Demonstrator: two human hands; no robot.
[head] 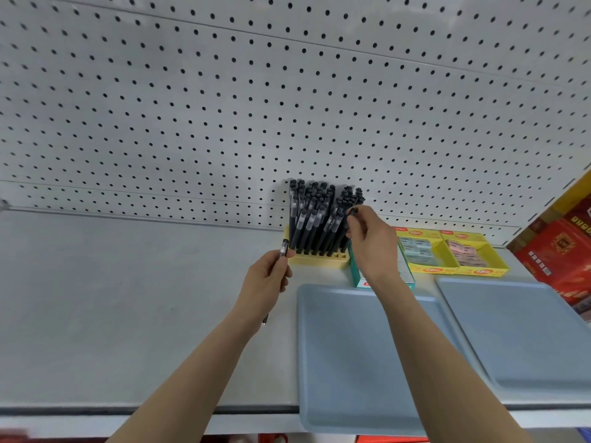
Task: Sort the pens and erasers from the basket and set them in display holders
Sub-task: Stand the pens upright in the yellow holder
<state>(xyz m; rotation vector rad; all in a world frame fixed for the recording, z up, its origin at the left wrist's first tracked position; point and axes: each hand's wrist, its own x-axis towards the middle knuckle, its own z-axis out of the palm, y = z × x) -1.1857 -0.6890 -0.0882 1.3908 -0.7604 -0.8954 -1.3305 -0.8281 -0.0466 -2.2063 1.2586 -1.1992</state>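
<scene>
The left hand [265,282] curls round a black pen [284,247] just left of the yellow pen holder [323,259] on the shelf [128,298]. The right hand [371,243] reaches to the holder's right side, its fingers [351,224] pinching the cap of a second pen [353,211] among those standing there. Erasers [415,251] lie in yellow display boxes [427,269] nearby.

Black pens [315,219] in a yellow holder [323,259], blue-grey trays [351,362], yellow eraser boxes [454,266], white black-dotted pegboard [224,107].

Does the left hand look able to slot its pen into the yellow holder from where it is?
Probably yes. The left hand holds its pen beside the holder, whose front holes show empty; only the right hand, pinching a second pen at the far end, might crowd it.
</scene>
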